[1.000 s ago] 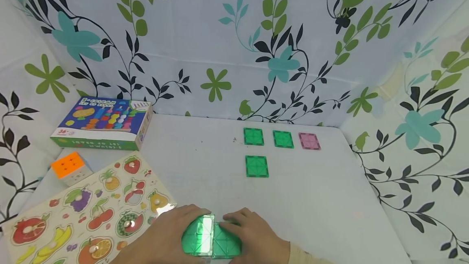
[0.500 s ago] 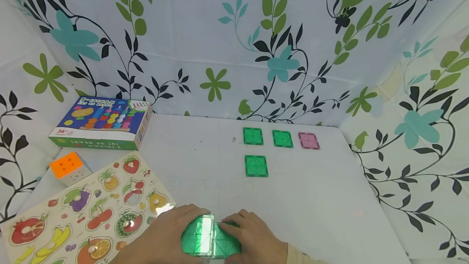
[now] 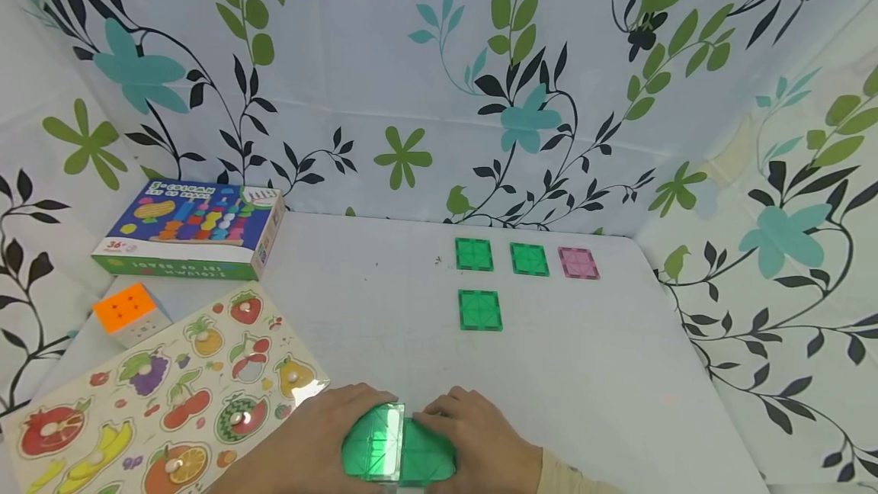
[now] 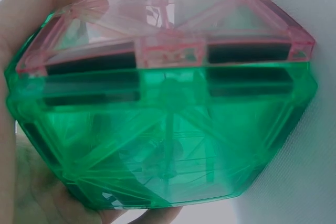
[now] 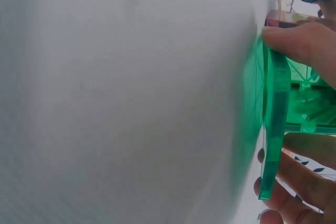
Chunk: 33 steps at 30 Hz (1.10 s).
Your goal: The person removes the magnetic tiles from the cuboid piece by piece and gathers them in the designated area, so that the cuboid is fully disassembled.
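Observation:
My left hand (image 3: 315, 433) grips a small block built of see-through magnetic tiles at the front edge of the head view. In the left wrist view its pink tile (image 4: 168, 11) lies against a green tile (image 4: 168, 140), with the thumb on one side and fingertips beneath. Beside the block, my right hand (image 3: 483, 441) pinches another green tile (image 3: 425, 452) between thumb and fingers. The right wrist view shows that tile (image 5: 275, 108) edge-on, close to the block; whether they touch, I cannot tell.
Three green tiles, one being the nearest tile (image 3: 480, 310), and a pink tile (image 3: 579, 263) lie flat farther back. At left are a fruit puzzle board (image 3: 233, 380), an orange-topped puzzle cube (image 3: 130, 313) and a toy box (image 3: 195, 231). A patterned cloth (image 3: 384, 82) hangs behind the table.
Both hands and the tiles they hold have shifted very slightly to the right. The right hand's green tile has changed its angle a little. The other things have stayed put.

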Each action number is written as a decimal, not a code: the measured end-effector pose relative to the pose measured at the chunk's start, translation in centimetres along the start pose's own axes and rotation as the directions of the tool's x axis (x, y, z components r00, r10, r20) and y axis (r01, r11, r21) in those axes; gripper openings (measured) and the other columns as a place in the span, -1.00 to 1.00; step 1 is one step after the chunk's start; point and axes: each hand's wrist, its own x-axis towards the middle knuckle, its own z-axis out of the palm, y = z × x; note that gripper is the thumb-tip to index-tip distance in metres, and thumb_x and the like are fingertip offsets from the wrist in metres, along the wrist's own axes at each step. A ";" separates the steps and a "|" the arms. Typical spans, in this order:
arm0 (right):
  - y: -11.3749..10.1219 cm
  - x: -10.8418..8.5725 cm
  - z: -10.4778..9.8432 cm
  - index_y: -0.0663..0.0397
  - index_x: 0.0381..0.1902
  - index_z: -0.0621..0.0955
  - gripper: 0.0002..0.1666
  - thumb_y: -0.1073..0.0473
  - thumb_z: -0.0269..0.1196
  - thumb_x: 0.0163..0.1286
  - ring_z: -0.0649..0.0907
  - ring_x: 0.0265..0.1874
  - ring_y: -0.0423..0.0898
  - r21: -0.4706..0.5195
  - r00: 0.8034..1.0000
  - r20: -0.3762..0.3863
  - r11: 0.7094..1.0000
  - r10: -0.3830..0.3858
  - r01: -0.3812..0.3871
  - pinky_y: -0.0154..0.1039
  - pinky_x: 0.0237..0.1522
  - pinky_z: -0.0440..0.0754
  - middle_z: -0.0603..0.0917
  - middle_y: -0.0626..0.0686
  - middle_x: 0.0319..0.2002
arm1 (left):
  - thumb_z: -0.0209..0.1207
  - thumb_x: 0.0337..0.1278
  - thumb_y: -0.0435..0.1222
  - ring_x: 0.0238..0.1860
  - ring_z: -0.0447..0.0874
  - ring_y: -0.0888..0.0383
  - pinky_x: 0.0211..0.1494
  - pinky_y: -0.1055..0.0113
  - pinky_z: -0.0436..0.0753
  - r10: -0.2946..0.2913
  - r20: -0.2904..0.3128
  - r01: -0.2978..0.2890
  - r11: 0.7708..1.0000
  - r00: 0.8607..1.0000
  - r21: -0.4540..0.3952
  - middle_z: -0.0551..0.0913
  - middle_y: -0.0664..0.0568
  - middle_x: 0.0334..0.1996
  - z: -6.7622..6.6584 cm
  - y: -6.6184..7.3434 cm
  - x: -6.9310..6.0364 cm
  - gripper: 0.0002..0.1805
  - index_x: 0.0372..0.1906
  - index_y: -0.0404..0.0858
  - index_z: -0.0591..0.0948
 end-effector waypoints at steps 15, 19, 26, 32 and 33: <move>3.9 -1.3 -3.9 -0.18 0.27 0.65 -0.07 -0.24 0.63 -0.12 0.56 -0.03 -0.29 0.004 0.975 -0.117 0.982 0.190 -0.191 -0.33 -0.09 0.58 0.68 -0.23 0.06 | 0.38 -0.30 0.49 -0.11 0.48 0.41 -0.19 0.44 0.57 -0.013 0.025 0.011 0.999 1.000 0.051 0.58 0.45 0.04 -0.1 0.3 0.1 -0.09 0.29 0.32 0.47; 7.1 -1.7 -6.4 -0.14 0.26 0.65 -0.04 -0.23 0.66 -0.17 0.60 0.03 -0.21 -0.046 0.960 -0.207 0.978 0.190 -0.204 -0.17 0.00 0.67 0.69 -0.16 0.10 | 0.40 -0.30 0.47 -0.12 0.47 0.41 -0.21 0.44 0.57 -0.011 0.024 0.010 0.999 1.000 0.040 0.57 0.45 0.01 -0.1 0.2 0.1 -0.11 0.28 0.33 0.46; 13.8 -2.3 -9.4 -0.07 0.25 0.66 -0.05 -0.15 0.68 -0.17 0.62 0.14 -0.02 -0.051 0.937 -0.257 0.965 0.235 -0.256 0.08 0.14 0.68 0.68 -0.02 0.13 | 0.43 -0.30 0.44 -0.11 0.48 0.39 -0.22 0.45 0.58 -0.015 0.028 0.015 1.000 0.999 0.015 0.58 0.43 0.03 -0.1 0.2 0.1 -0.11 0.29 0.35 0.46; 19.3 -2.8 -9.7 -0.01 0.23 0.68 -0.12 -0.13 0.66 -0.10 0.60 0.20 0.12 0.010 0.920 -0.198 0.939 0.338 -0.343 0.24 0.23 0.58 0.66 0.07 0.17 | 0.43 -0.28 0.43 -0.09 0.49 0.39 -0.18 0.44 0.60 0.008 0.012 -0.008 1.000 1.000 0.020 0.59 0.44 0.02 -0.1 0.2 0.0 -0.12 0.28 0.32 0.47; 20.1 -2.9 -9.6 -0.01 0.23 0.68 -0.12 -0.14 0.66 -0.09 0.60 0.19 0.13 0.012 0.916 -0.185 0.933 0.356 -0.360 0.25 0.23 0.57 0.66 0.08 0.17 | 0.43 -0.28 0.42 -0.09 0.49 0.40 -0.19 0.44 0.60 0.007 0.016 -0.007 1.000 1.000 0.013 0.59 0.45 0.02 -0.1 0.1 0.0 -0.12 0.28 0.32 0.47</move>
